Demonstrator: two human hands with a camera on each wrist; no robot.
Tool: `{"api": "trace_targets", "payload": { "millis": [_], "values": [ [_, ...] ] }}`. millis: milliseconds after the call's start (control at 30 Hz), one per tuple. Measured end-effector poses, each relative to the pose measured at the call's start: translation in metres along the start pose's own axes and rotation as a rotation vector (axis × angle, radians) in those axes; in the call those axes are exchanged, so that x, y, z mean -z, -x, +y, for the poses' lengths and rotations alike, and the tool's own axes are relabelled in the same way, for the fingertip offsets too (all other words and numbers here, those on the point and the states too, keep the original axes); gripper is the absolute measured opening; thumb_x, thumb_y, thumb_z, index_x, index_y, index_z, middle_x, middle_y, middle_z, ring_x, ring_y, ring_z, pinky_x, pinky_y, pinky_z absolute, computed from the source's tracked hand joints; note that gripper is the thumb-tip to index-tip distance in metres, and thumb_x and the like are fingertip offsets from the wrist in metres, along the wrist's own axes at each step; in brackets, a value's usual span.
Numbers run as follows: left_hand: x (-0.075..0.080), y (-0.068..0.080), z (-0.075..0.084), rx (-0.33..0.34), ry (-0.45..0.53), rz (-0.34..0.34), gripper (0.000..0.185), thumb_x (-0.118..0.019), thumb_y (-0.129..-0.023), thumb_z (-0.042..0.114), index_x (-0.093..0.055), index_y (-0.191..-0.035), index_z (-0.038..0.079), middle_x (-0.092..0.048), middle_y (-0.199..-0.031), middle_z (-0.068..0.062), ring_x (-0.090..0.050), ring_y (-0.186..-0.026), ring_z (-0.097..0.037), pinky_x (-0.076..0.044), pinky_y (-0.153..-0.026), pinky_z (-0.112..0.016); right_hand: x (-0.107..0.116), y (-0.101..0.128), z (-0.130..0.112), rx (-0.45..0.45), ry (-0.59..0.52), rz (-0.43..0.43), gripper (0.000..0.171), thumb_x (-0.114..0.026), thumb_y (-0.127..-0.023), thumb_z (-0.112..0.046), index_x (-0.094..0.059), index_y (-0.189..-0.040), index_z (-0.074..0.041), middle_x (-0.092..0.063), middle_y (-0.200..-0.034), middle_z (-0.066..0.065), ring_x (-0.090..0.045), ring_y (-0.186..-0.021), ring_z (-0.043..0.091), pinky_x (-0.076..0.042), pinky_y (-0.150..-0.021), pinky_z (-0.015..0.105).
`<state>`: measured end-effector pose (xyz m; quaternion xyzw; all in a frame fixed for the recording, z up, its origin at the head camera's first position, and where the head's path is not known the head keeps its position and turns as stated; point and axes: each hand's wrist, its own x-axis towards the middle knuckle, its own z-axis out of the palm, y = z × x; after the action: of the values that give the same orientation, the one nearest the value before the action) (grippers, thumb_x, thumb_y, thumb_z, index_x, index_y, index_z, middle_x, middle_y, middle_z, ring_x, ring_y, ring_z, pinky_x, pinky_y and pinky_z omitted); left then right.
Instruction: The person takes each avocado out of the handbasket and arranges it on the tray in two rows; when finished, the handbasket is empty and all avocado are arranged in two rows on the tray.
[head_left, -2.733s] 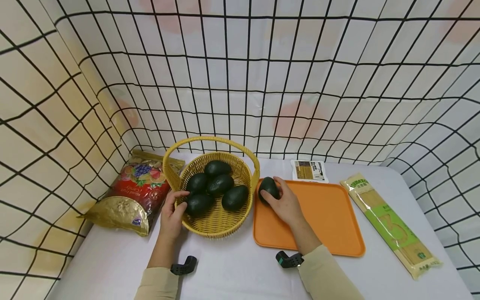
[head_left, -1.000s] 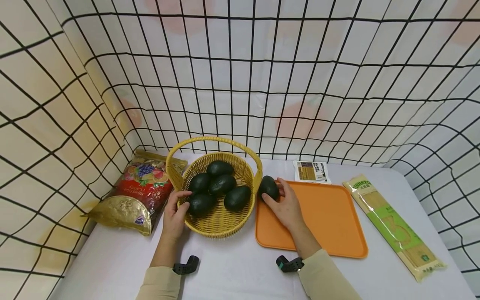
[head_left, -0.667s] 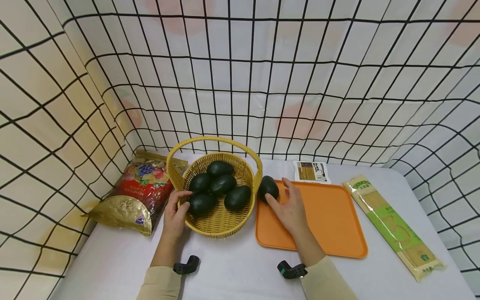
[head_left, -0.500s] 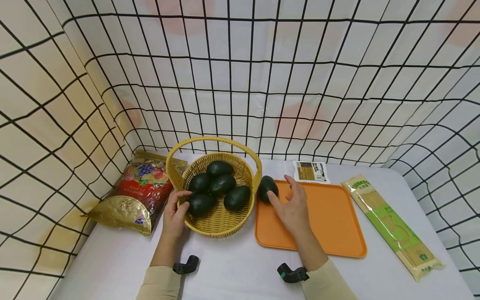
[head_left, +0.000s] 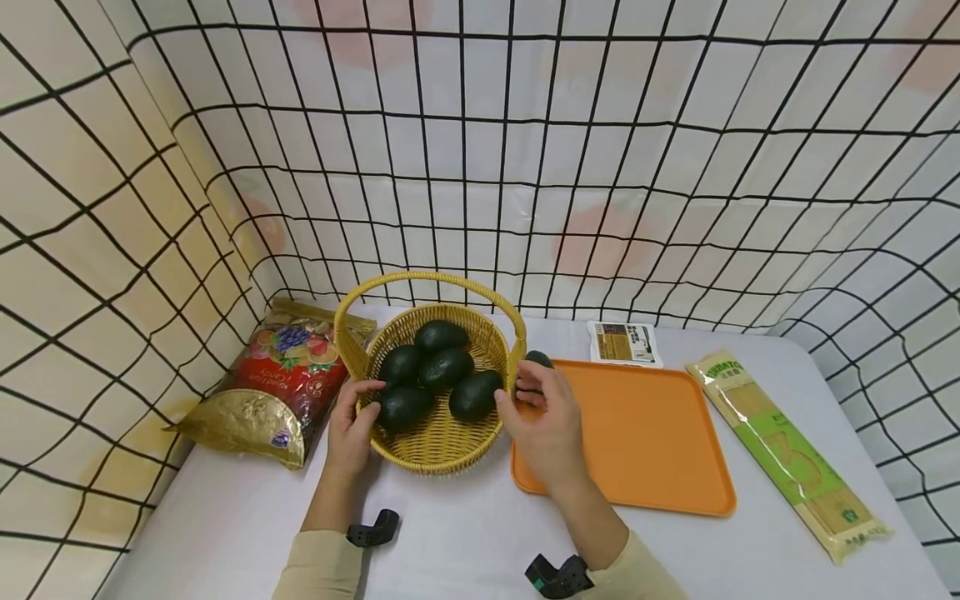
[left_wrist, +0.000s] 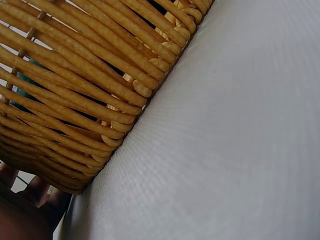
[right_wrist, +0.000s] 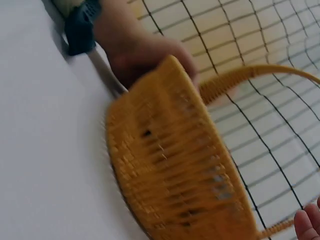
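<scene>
**One avocado out on the tray, five waiting in the basket**

You are working between the wicker basket (head_left: 431, 446) and the orange tray (head_left: 645, 433), and going by how things lie, you are only getting started. One avocado (head_left: 534, 361) is lying at the tray's near-left corner, just beside the basket wall and partly hidden behind your fingers. Five more avocados are sitting in the basket: one at the back (head_left: 441, 335), two in the middle row (head_left: 400, 364) (head_left: 446, 367), and two at the front (head_left: 402, 406) (head_left: 474, 395). So I judge one piece done and five left, if emptying the basket is what you are doing.

Your left hand (head_left: 350, 425) is steadying the basket at its near-left rim, thumb hooked over the edge and touching the front-left avocado; the fingers are curling round the weave. Your right hand (head_left: 546, 421) is hovering over the gap between basket and tray, fingers loosely spread and holding nothing, with the fingertips close to the front-right avocado and the one on the tray.

The rest of the tray is bare orange. The right wrist view is showing the basket's side (right_wrist: 180, 175) and handle, blurred; the left wrist view is showing only weave (left_wrist: 85, 80) against the white tabletop (left_wrist: 225, 150).

Off to the sides, a fruit-print bag (head_left: 273, 383) is lying left of the basket, a small packet (head_left: 624, 342) beyond the tray, and a long noodle pack (head_left: 783, 450) to its right.
</scene>
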<state>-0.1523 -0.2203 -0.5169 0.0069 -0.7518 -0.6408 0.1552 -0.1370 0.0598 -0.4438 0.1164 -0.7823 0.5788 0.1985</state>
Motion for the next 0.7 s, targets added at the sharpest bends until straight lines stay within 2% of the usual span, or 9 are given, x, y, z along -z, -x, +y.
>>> {"api": "trace_targets", "payload": {
  "millis": [133, 267, 333, 400, 533, 600, 700],
  "values": [
    [0.000, 0.000, 0.000, -0.002, 0.000, -0.001, 0.031, -0.051, -0.092, 0.001, -0.064, -0.121, 0.001, -0.048, -0.151, -0.014, -0.040, -0.143, -0.027, -0.026, -0.120, -0.054, -0.014, 0.002, -0.002, -0.022, 0.010, -0.081, 0.048, -0.080, -0.087, -0.015, -0.061, -0.131, -0.010, -0.062, -0.118, 0.016, -0.065, -0.109, 0.033, -0.058, -0.092, 0.039],
    [0.000, -0.001, 0.000, -0.010, 0.005, -0.008, 0.031, -0.052, -0.092, 0.002, -0.064, -0.121, 0.001, -0.048, -0.152, -0.015, -0.039, -0.143, -0.029, -0.024, -0.121, -0.060, -0.026, -0.002, -0.005, -0.105, 0.070, -0.176, 0.053, -0.080, -0.088, -0.021, -0.058, -0.135, -0.012, -0.060, -0.128, 0.017, -0.063, -0.120, 0.029, -0.056, -0.097, 0.036],
    [0.000, -0.002, -0.001, -0.007, 0.004, -0.008, 0.031, -0.052, -0.092, 0.002, -0.064, -0.121, 0.001, -0.049, -0.150, -0.014, -0.040, -0.142, -0.027, -0.026, -0.121, -0.056, -0.032, -0.006, -0.007, -0.158, 0.105, -0.219, 0.057, -0.080, -0.088, -0.024, -0.057, -0.138, -0.012, -0.059, -0.134, 0.015, -0.061, -0.125, 0.029, -0.055, -0.098, 0.037],
    [0.000, -0.002, 0.000, -0.005, 0.001, -0.006, 0.032, -0.051, -0.092, 0.002, -0.064, -0.121, 0.002, -0.050, -0.149, -0.013, -0.042, -0.141, -0.024, -0.029, -0.120, -0.047, -0.037, -0.010, -0.008, -0.189, 0.159, -0.261, 0.060, -0.080, -0.088, -0.028, -0.056, -0.140, -0.011, -0.058, -0.139, 0.014, -0.061, -0.127, 0.030, -0.055, -0.098, 0.041],
    [0.000, -0.002, -0.001, -0.004, 0.000, 0.004, 0.032, -0.051, -0.092, 0.001, -0.064, -0.121, 0.002, -0.052, -0.145, -0.012, -0.043, -0.137, -0.018, -0.032, -0.113, -0.027, -0.046, -0.018, -0.011, -0.215, 0.288, -0.328, 0.062, -0.078, -0.089, -0.036, -0.055, -0.142, -0.013, -0.058, -0.145, 0.010, -0.057, -0.132, 0.034, -0.049, -0.107, 0.050],
    [0.000, -0.002, 0.000, -0.008, 0.001, 0.007, 0.032, -0.051, -0.092, 0.001, -0.064, -0.121, 0.001, -0.052, -0.145, -0.013, -0.043, -0.137, -0.018, -0.031, -0.112, -0.024, -0.051, -0.021, -0.012, -0.209, 0.349, -0.349, 0.061, -0.076, -0.089, -0.038, -0.056, -0.141, -0.013, -0.059, -0.145, 0.009, -0.056, -0.134, 0.035, -0.045, -0.110, 0.053],
    [-0.001, -0.002, -0.001, -0.005, 0.001, 0.004, 0.031, -0.051, -0.092, 0.001, -0.064, -0.121, 0.001, -0.052, -0.145, -0.014, -0.043, -0.136, -0.019, -0.031, -0.114, -0.030, -0.058, -0.024, -0.012, -0.210, 0.393, -0.381, 0.061, -0.076, -0.089, -0.039, -0.057, -0.141, -0.012, -0.060, -0.145, 0.010, -0.054, -0.135, 0.036, -0.043, -0.111, 0.054]
  ]
}}
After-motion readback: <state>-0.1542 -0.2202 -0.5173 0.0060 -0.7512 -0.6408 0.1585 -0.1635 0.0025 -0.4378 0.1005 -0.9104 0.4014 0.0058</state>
